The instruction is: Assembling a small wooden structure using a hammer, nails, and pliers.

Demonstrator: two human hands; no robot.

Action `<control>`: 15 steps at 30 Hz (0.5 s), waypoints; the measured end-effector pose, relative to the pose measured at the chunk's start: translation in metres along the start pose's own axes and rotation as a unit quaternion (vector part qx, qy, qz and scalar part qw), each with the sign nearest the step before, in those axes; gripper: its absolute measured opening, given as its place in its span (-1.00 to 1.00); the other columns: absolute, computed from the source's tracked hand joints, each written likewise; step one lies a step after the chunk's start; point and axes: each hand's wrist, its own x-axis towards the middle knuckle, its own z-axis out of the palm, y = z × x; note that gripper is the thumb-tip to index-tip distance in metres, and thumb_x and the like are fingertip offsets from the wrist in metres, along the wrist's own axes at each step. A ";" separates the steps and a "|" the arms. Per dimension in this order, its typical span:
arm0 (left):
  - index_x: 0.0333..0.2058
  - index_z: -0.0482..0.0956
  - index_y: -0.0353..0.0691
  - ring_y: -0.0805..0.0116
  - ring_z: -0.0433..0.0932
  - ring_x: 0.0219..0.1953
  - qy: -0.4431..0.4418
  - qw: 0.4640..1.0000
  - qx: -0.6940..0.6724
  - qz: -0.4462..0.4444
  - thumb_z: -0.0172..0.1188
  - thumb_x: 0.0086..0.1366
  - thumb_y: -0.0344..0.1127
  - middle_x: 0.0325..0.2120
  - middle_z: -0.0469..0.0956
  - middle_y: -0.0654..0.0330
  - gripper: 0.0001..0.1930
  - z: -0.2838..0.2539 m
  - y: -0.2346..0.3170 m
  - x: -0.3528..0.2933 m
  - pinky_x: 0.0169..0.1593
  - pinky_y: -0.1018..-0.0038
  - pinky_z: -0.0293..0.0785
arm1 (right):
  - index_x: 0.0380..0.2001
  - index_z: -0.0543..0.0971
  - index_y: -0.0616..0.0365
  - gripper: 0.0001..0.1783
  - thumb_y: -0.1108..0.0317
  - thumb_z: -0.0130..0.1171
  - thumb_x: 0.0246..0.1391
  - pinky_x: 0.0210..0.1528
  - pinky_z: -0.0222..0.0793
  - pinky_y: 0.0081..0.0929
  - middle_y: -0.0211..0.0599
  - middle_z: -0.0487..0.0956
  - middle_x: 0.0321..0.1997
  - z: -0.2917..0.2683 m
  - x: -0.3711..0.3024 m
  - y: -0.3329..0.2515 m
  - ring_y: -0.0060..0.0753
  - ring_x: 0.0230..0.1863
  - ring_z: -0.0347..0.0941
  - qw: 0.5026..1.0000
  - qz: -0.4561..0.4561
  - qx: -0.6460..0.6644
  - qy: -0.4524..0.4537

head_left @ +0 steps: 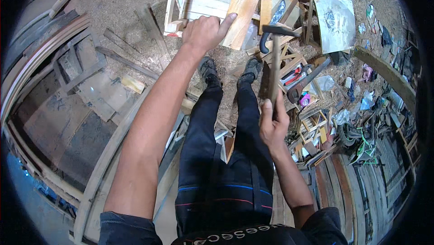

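My right hand [274,127] is closed round the wooden handle of a hammer [275,64]. The hammer's dark head points away from me, above the tools and scraps on the ground. At the near side of a slatted wooden crate [208,1] is my left hand [205,33], its fingers curled and its thumb stretched toward a light wooden board [242,16]. That board lies across the crate's right part. Whatever the left fingers grip is hidden behind the hand.
Right of my feet lie a handsaw [312,80], red-handled tools [293,76], a pink roll [306,99] and wood offcuts [314,132]. A pale sheet [335,24] leans farther back. Left stands a large wooden frame [86,82]. Sawdust covers the ground.
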 end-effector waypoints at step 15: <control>-0.37 0.72 -0.40 -0.15 0.66 -0.27 0.026 0.997 -0.073 -0.010 -0.38 0.42 0.37 -0.46 0.65 -0.22 -0.10 -0.040 0.002 -0.006 -0.09 0.05 0.53 | 0.10 0.38 0.35 -0.63 0.34 0.02 0.34 -0.34 0.39 -0.48 -0.16 0.53 -0.33 0.034 -0.081 0.039 -0.41 -0.41 0.46 0.997 -0.025 -0.033 0.060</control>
